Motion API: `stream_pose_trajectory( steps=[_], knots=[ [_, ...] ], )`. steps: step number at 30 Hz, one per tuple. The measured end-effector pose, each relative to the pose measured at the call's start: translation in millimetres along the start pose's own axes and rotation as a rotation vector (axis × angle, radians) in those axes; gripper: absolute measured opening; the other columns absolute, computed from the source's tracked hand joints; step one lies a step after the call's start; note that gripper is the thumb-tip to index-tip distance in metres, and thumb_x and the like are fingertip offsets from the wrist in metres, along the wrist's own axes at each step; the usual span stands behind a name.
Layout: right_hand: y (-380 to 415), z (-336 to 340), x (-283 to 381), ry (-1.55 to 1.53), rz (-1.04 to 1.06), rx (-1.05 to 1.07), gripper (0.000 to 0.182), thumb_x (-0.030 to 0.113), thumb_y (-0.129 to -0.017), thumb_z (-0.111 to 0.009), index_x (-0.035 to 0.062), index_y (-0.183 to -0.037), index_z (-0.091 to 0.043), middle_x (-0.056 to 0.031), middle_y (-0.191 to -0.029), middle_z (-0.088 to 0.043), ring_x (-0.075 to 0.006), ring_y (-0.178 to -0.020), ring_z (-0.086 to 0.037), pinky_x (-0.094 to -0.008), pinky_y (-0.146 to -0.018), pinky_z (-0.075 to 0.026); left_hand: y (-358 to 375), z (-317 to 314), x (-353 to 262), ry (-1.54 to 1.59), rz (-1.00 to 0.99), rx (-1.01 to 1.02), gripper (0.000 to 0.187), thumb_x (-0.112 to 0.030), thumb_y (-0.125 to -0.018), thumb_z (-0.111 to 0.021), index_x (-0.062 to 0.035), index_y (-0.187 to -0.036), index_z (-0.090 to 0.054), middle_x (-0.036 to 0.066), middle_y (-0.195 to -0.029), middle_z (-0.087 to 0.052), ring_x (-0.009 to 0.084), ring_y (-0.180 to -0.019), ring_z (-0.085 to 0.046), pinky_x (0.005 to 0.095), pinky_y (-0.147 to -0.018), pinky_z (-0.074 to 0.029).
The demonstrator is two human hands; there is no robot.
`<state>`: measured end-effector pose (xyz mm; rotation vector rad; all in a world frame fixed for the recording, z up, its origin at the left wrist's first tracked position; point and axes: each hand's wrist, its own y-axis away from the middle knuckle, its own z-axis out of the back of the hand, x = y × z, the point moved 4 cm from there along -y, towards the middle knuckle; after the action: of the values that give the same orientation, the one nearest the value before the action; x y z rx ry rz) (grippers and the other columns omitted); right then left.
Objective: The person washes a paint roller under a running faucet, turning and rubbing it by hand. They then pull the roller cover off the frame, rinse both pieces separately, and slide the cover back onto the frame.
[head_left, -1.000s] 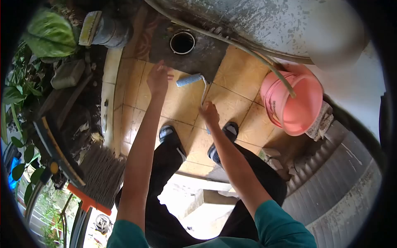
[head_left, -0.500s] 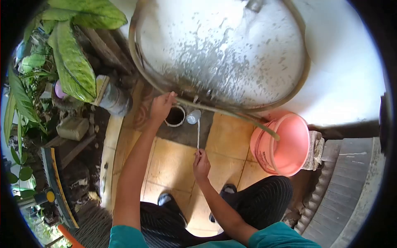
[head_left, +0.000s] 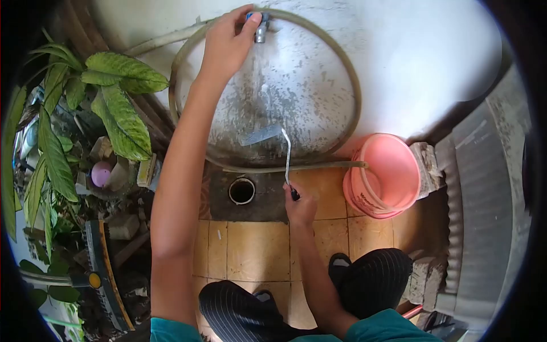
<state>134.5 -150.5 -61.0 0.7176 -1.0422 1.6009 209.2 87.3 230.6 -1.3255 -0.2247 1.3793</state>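
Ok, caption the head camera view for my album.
Left hand on the wall tap, right hand holding a paint roller, pink bucket to the right.

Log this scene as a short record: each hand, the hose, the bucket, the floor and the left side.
left hand: raised to the tap on the wall, fingers around its top
right hand: holding the paint roller by its handle, roller head up
hose: looped against the wall, open end at the bucket
bucket: pink, upright, right of the round hole
floor: yellowish tiles, grey patch with a round hole
left side: leafy plants
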Motion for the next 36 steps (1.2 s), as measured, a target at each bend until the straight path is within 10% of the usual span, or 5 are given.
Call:
stream_pose_trajectory(
  steps=[6, 9, 36],
  knots=[
    [-8.0, 31.5, 11.1, 0.262, 0.016, 0.048, 0.020, 0.034, -0.082, -0.065, 0.0173, -0.092, -0.071, -0.0110, -0.071, -0.066, -0.0320, -0.064, -0.063, -0.0403, -0.059, -0.050, -6.6, -1.3, -9.7, -0.085, -0.100, -0.057, 0.022, -0.019, -0.089, -0.060, -0.0064, -0.105, -0.069, 0.006, -0.071, -0.065, 0.0107, -0.062, -0.058, 0.0256, -0.061, -0.047],
    [-19.1, 48.0, 28.7, 0.343, 0.116, 0.077, 0.020, 0.034, -0.082, -0.065, 0.0175, -0.092, -0.071, -0.0106, -0.072, -0.066, -0.0327, -0.068, -0.064, -0.0413, -0.062, -0.050, -9.5, -0.3, -10.8, -0.002, 0.027, 0.006, 0.019, -0.018, -0.087, -0.060, -0.0076, -0.100, -0.070, 0.013, -0.079, -0.067, 0.0218, -0.070, -0.063, 0.0323, -0.068, -0.049],
    [-126.2, 110.7, 121.3, 0.493, 0.364, 0.452, 0.014, 0.022, -0.079, -0.067, 0.0124, -0.088, -0.073, -0.0136, -0.081, -0.068, -0.0322, -0.077, -0.065, -0.0413, -0.073, -0.052, -5.0, -1.1, -16.7, 0.002, 0.111, -0.022, 0.018, -0.013, -0.088, -0.059, -0.0070, -0.101, -0.070, 0.006, -0.072, -0.064, 0.0115, -0.063, -0.056, 0.0258, -0.060, -0.046]
  ],
)
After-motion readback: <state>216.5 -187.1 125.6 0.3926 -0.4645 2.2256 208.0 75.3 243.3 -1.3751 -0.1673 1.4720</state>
